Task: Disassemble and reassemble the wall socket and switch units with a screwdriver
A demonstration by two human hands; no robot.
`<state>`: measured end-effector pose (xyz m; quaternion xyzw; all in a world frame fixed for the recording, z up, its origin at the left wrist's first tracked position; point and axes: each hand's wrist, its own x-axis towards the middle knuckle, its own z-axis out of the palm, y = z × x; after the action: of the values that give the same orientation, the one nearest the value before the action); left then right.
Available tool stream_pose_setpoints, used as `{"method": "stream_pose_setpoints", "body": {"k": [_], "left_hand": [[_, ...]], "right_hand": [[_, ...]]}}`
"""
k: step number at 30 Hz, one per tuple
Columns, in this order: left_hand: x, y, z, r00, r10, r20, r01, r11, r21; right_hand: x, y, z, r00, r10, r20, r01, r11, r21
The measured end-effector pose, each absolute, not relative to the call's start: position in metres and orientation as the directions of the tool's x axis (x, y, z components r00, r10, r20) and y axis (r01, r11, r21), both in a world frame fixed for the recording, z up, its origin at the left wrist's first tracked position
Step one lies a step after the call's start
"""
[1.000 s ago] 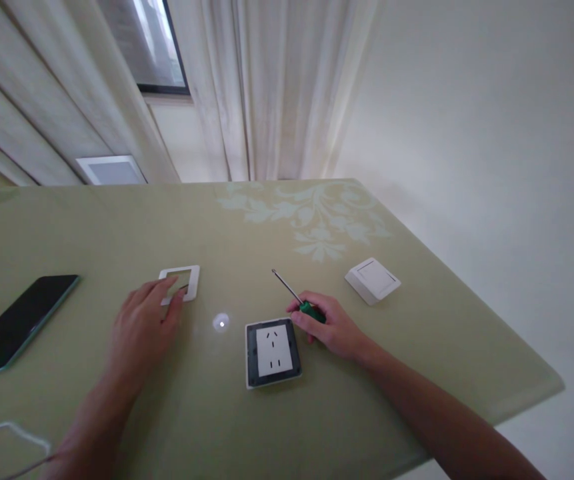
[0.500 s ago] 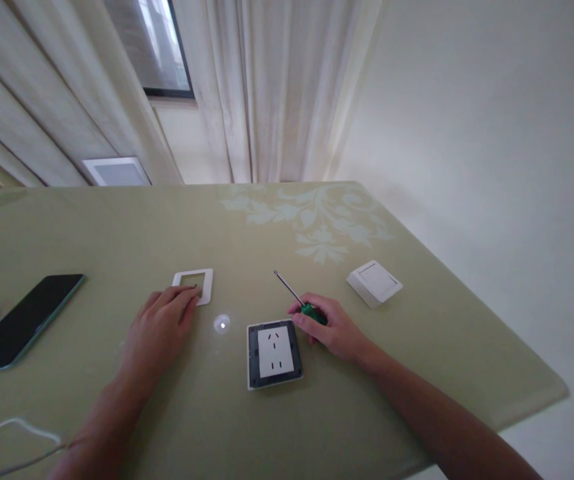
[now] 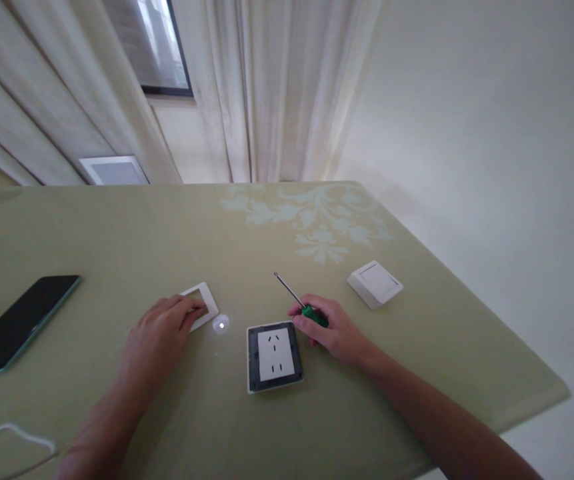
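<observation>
Slide white frame [image 3: 203,301] flat under half-open left hand [image 3: 159,337] fingertips, right hand [image 3: 334,328] closed around green screwdriver [image 3: 313,313], socket [image 3: 273,357] lying between both hands.

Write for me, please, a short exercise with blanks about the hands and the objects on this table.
1. The right hand grips a screwdriver with a ____ handle.
2. The socket lies ____ the two hands.
3. The dark phone lies to the ____ of the left hand, whose fingers rest on a white frame.

Missing words: green; between; left.
</observation>
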<state>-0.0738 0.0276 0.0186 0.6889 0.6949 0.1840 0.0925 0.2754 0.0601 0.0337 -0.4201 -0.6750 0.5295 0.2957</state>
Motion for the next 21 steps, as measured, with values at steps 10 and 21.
{"method": "stream_pose_setpoints", "body": {"k": [10, 21], "left_hand": [[-0.076, 0.03, 0.012, -0.024, 0.99, 0.137, 0.903, -0.037, 0.427], [-0.054, 0.023, 0.027, 0.124, 0.966, 0.225, 0.648, -0.251, 0.719]], "right_hand": [[0.275, 0.061, 0.03, -0.471, 0.881, -0.043, 0.255, 0.09, -0.963], [0.298, 0.076, 0.047, -0.669, 0.738, -0.093, 0.362, 0.215, -0.907]]}}
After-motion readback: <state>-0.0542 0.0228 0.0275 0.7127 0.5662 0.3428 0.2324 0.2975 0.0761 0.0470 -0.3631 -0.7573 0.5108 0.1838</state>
